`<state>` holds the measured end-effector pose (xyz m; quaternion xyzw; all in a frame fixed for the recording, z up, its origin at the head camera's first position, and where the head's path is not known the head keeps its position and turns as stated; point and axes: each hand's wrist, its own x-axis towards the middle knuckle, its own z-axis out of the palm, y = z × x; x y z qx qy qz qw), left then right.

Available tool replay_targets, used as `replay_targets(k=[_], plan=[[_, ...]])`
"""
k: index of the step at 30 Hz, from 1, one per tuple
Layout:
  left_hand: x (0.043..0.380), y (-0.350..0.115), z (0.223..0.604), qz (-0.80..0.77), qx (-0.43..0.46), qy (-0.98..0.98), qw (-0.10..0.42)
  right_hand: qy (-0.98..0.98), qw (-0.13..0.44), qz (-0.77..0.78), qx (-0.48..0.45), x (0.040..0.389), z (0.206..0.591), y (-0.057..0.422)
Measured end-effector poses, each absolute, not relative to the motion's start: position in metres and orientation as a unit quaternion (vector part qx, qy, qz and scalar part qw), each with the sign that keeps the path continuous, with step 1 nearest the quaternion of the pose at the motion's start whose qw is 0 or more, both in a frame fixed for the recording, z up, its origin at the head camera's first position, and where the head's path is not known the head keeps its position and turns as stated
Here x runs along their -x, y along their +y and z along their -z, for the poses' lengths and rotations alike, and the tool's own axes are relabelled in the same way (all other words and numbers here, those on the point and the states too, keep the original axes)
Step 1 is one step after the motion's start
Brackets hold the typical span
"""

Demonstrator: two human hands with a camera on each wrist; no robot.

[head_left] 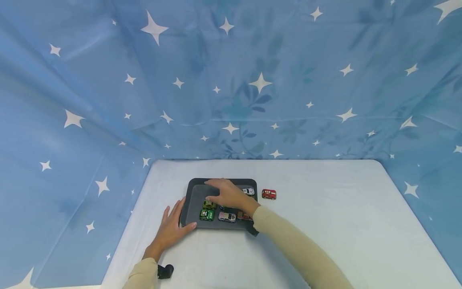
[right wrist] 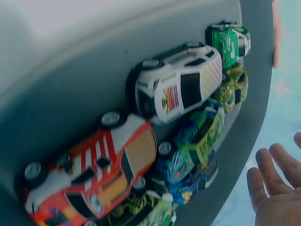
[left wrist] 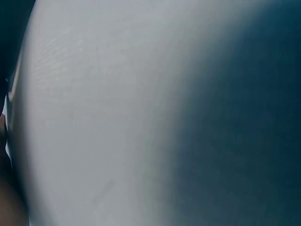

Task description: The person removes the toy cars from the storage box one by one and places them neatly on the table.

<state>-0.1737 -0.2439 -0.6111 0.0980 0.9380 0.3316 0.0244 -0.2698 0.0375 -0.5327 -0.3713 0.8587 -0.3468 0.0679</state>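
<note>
A dark grey tray [head_left: 196,193] holds several toy cars. My left hand [head_left: 171,230] rests against its left side, fingers straight along the rim and thumb at the front edge. Over the tray's middle reaches my right hand [head_left: 228,194], fingers extended and thumb apart; the right wrist view shows these fingers [right wrist: 277,174] spread, with nothing seen in them. Below it lie a green car [head_left: 207,214], a yellow-green car [right wrist: 234,87], a white car [right wrist: 181,84], an orange-red striped car [right wrist: 101,169] and a blue-green car [right wrist: 195,141]. My right forearm partly hides the tray's right part.
A red toy car [head_left: 268,194] stands on the white table [head_left: 325,208], just right of the tray. Another white car [head_left: 248,191] sits at the tray's back right. Blue star-patterned cloth [head_left: 231,100] hangs behind and beside the table. The left wrist view is mostly blurred.
</note>
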Motion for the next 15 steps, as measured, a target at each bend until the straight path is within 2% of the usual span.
replay_targets(k=[5, 15], plan=[[0.174, -0.244, 0.614, -0.337, -0.113, 0.935, 0.01, 0.855, 0.079, 0.355, 0.369, 0.267, 0.539, 0.032], [0.177, -0.246, 0.618, -0.322, -0.101, 0.941, 0.023, 0.857, 0.106, 0.356, 0.357, 0.266, 0.551, 0.023]])
